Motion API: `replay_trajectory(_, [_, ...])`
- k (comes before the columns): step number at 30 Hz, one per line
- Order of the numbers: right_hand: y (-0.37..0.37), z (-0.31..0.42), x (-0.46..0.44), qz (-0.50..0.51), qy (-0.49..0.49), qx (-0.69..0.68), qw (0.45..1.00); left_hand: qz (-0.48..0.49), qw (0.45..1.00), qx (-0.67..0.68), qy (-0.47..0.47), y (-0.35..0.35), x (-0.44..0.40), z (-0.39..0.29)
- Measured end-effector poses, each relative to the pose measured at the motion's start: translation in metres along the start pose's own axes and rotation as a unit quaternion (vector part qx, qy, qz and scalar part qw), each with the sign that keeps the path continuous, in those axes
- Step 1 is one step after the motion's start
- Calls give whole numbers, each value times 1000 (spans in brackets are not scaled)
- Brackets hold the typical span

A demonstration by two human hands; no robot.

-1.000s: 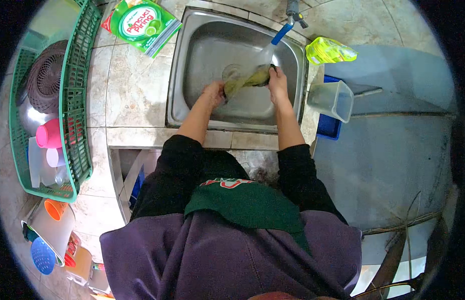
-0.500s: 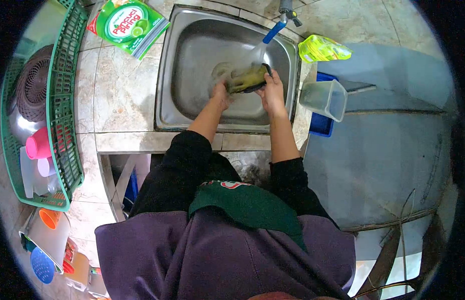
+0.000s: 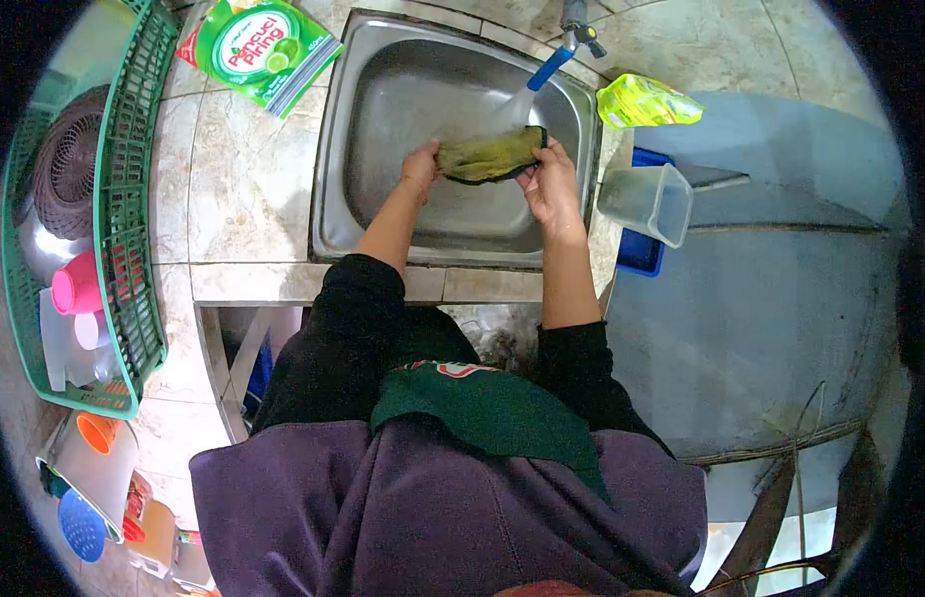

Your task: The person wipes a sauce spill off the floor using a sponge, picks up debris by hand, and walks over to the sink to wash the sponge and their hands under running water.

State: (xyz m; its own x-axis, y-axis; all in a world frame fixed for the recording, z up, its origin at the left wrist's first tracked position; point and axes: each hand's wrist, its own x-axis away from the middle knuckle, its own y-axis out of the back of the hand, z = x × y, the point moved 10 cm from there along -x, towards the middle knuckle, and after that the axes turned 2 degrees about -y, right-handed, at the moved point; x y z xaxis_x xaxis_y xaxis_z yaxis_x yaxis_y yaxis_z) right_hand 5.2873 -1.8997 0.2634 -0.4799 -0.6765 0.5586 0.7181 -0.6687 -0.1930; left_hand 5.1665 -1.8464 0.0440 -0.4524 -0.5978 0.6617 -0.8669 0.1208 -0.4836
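Observation:
Over the steel sink [image 3: 383, 119], a yellow-green cloth with a dark edge [image 3: 490, 157] is stretched between my two hands. My left hand [image 3: 421, 167] is closed on its left end. At the right end, my right hand [image 3: 552, 182] pinches the dark-edged corner. Water runs from the blue spout [image 3: 550, 70] of the tap and meets the cloth near its upper edge. The cloth is held above the basin floor and lies fairly flat.
A green soap pouch [image 3: 261, 52] lies left of the sink, a yellow pouch [image 3: 648, 101] right of it. A clear plastic container [image 3: 647, 202] stands over a blue tray [image 3: 640, 253]. A green basket [image 3: 131, 239] with dishes is at the far left.
The cloth was twisted, then bunched and folded under the water; now it is spread wide. My left hand has moved up and left, away from my right hand, since half a second ago.

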Motion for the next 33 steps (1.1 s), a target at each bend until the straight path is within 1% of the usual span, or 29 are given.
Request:
replay_trajectory(1, [1,-1,-1,1,-1,1,1000,-1,1000,1,0,-1,4,-5])
replay_trajectory(3, [0,-5,-3,19,-9,14,1000,-67,996,-52,-1,11,11,-13])
replay_trajectory(4, [2,-6,-3,19,-9,14,1000,-67,996,-52,-1,12,7,-11])
replay_trajectory(6, [3,-10,-4,19,-15,3,1000,-38,991,108,74,5,4,2])
replay_trajectory(7, [3,-10,-3,19,-15,3,1000,-38,991,108,74,5,4,3])
replay_trajectory(9, [5,-14,-3,13,-25,-22,999,-24,978,190,82,1,6,3])
replay_trajectory(10, [8,-16,-4,13,-26,-22,999,-24,978,189,82,1,9,0])
replay_trajectory(12, [8,-18,-3,17,-25,-35,999,37,967,239,79,-11,13,-9])
replay_trajectory(16, [3,-14,5,-1,-20,-43,999,44,975,200,80,-14,20,-18])
replay_trajectory(18, [-2,-7,7,13,-1,-46,999,76,953,284,76,-29,26,-23])
replay_trajectory(22, [0,2,12,-17,19,-34,999,108,949,291,60,-42,34,-33])
replay_trajectory(25, [-4,10,14,8,32,-30,999,124,947,286,72,-50,37,-34])
replay_trajectory(27, [4,15,16,-39,41,-28,998,133,938,310,80,-53,37,-35])
replay_trajectory(28, [5,16,16,-40,41,-28,998,134,938,310,80,-53,36,-35])
replay_trajectory(30, [7,17,13,-29,40,-19,999,177,928,309,111,-61,38,-31])
replay_trajectory(31, [10,17,12,-30,40,-19,999,177,928,309,111,-60,38,-29])
replay_trajectory(33, [10,16,9,-21,42,-20,999,186,952,241,30,-56,38,-40])
